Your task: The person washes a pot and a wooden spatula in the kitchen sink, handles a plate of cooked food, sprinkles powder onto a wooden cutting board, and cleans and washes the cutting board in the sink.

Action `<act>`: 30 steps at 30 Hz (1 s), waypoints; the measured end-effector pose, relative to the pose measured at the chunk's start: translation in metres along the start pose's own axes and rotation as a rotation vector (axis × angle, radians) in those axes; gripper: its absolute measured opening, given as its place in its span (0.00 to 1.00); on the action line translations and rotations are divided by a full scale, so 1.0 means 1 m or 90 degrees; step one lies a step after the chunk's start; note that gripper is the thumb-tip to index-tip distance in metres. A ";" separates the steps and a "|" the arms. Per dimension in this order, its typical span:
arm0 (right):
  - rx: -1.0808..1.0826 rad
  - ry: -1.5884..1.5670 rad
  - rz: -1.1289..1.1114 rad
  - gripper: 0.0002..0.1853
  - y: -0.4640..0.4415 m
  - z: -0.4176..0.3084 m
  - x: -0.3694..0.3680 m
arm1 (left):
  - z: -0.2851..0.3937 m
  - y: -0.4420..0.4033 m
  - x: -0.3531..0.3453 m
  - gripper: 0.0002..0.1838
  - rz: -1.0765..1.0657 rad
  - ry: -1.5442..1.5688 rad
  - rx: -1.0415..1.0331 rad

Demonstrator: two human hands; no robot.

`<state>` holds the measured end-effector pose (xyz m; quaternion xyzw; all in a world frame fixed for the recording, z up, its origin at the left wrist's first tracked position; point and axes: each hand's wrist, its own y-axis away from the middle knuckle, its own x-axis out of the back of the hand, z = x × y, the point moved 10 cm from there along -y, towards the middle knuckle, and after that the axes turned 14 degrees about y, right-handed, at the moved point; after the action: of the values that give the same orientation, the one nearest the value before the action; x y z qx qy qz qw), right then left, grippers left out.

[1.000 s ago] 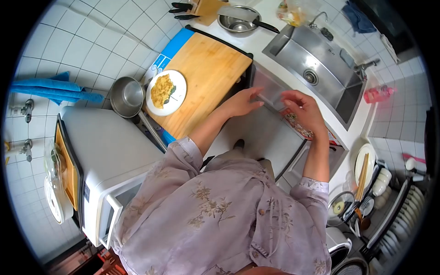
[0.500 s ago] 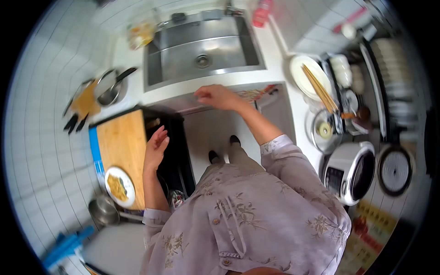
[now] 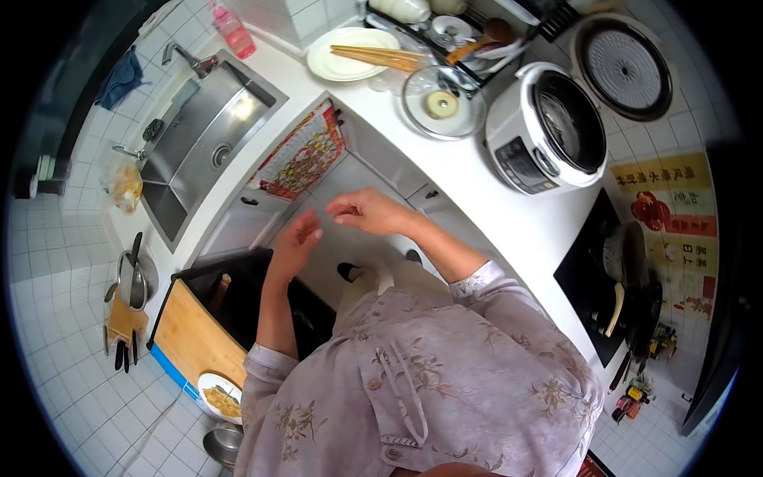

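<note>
My left hand [image 3: 294, 242] is raised in front of my body with its fingers apart and slightly blurred, and nothing shows in it. Close beside it on the right, my right hand [image 3: 367, 213] has loosely curved fingers, also with nothing in them. The two hands do not touch. Beneath them are the floor and my dark shoes. Beyond the hands, a colourful printed sheet [image 3: 306, 155] hangs on the cabinet front. To the lower left, a wooden board [image 3: 197, 330] lies beside a white plate of yellow food [image 3: 221, 397].
A steel sink [image 3: 203, 147] is at the upper left. Along the right counter are a plate with chopsticks [image 3: 334, 67], a glass lid [image 3: 469, 111] and an open rice cooker [image 3: 517, 151]. A pan [image 3: 624, 258] sits on the black stove [image 3: 584, 274]. Knives stand at the far left.
The view has swung right from the board and sink, bringing the rice cooker and stove into sight. My hands have stayed raised and empty, and they are closer together than half a second ago.
</note>
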<state>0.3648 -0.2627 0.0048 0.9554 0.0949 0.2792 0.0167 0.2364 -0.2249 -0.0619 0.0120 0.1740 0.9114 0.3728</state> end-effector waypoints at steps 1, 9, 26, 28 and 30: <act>0.014 0.021 0.006 0.15 0.013 -0.003 0.007 | -0.007 0.003 -0.022 0.23 -0.024 -0.030 0.006; -0.020 -0.021 -0.011 0.15 0.142 0.032 0.029 | -0.097 0.045 -0.186 0.25 -0.102 0.001 0.084; -0.582 0.185 0.643 0.17 0.694 0.092 0.255 | -0.109 0.115 -0.383 0.23 -0.237 0.012 0.070; -0.639 0.189 0.663 0.22 0.768 0.155 0.256 | -0.126 0.132 -0.402 0.23 -0.249 0.028 0.068; -0.848 0.147 0.608 0.26 0.808 0.197 0.234 | -0.120 0.138 -0.417 0.24 -0.259 0.028 0.038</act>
<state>0.8029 -1.0069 0.0316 0.6480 -0.5055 0.3504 0.4491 0.4256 -0.6385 -0.0846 -0.0319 0.2077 0.8119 0.5447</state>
